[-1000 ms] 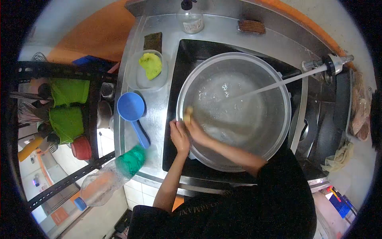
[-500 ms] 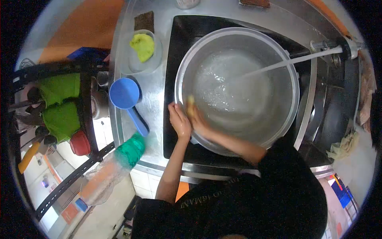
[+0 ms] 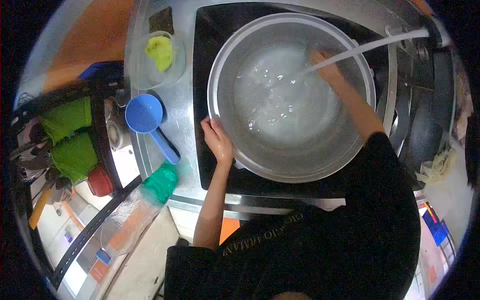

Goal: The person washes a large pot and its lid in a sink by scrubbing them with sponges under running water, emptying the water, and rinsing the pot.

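A large round metal pot with water in it stands in the dark sink. From the tap at the upper right a stream of water runs into the pot. My left hand is wrapped round the pot's left rim. Inside the pot, at its upper right wall, my right hand is blurred and partly behind the stream; its fingers and anything in them cannot be made out.
Left of the sink are a blue dipper, a clear tub holding a yellow-green cloth, and a brown scouring pad. A large plastic bottle lies near the counter's left edge. Rack with green baskets at far left.
My right hand has moved from the pot's left inner wall, where it held something yellowish, across to the upper right. My left hand stays at the left rim. The whole view has shifted slightly.
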Demonstrator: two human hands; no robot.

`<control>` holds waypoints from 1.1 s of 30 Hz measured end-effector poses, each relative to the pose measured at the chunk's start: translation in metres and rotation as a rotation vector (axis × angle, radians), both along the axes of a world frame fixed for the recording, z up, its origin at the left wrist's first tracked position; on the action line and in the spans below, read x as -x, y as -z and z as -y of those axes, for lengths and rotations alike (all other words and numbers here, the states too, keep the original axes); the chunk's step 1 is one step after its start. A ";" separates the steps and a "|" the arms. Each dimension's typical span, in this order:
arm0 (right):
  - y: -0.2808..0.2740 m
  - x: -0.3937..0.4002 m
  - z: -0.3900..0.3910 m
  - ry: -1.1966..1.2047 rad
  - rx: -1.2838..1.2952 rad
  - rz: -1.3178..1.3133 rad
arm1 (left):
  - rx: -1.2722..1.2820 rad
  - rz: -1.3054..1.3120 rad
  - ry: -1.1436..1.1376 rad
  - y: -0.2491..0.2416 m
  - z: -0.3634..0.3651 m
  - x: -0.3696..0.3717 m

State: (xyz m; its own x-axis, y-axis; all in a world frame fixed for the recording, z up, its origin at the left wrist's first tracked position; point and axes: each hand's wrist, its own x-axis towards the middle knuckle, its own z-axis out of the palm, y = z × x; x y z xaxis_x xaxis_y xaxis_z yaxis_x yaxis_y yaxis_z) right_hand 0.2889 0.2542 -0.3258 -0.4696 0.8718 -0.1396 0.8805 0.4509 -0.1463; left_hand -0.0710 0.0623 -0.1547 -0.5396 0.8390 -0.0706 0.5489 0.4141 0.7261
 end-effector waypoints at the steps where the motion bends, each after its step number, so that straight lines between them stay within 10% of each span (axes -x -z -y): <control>1: -0.016 0.021 -0.014 -0.086 -0.094 -0.044 | -0.014 0.013 0.010 0.002 0.000 0.001; 5: -0.033 0.130 -0.052 0.171 0.224 -0.339 | -0.017 0.021 -0.005 0.003 -0.002 -0.001; 7: -0.083 0.151 -0.027 0.583 0.964 -1.296 | -0.016 0.022 -0.009 0.004 -0.002 0.002; 10: -0.106 0.143 0.008 0.798 1.681 -1.652 | -0.005 0.033 -0.022 0.002 -0.002 0.000; 15: -0.091 0.138 0.069 1.287 1.349 -2.015 | 0.031 0.094 -0.051 0.007 0.000 0.004; 22: -0.139 0.122 0.063 1.214 0.580 -1.554 | -0.032 0.045 -0.026 0.004 -0.002 0.002; 24: -0.148 0.113 0.030 0.421 0.096 -0.207 | -0.045 0.042 -0.020 0.002 -0.002 0.002; 25: -0.156 0.107 0.013 0.419 0.092 -0.207 | -0.031 0.053 -0.024 0.001 -0.002 0.001; 27: -0.164 0.090 -0.021 -0.493 -0.552 -0.260 | -0.018 0.066 -0.029 0.001 -0.003 0.002; 31: -0.113 -0.007 -0.040 -0.044 -0.063 -0.323 | 0.001 0.091 -0.029 0.000 -0.001 0.002; 33: -0.118 -0.034 0.021 0.065 0.090 0.067 | -0.027 0.089 -0.039 0.000 -0.001 0.001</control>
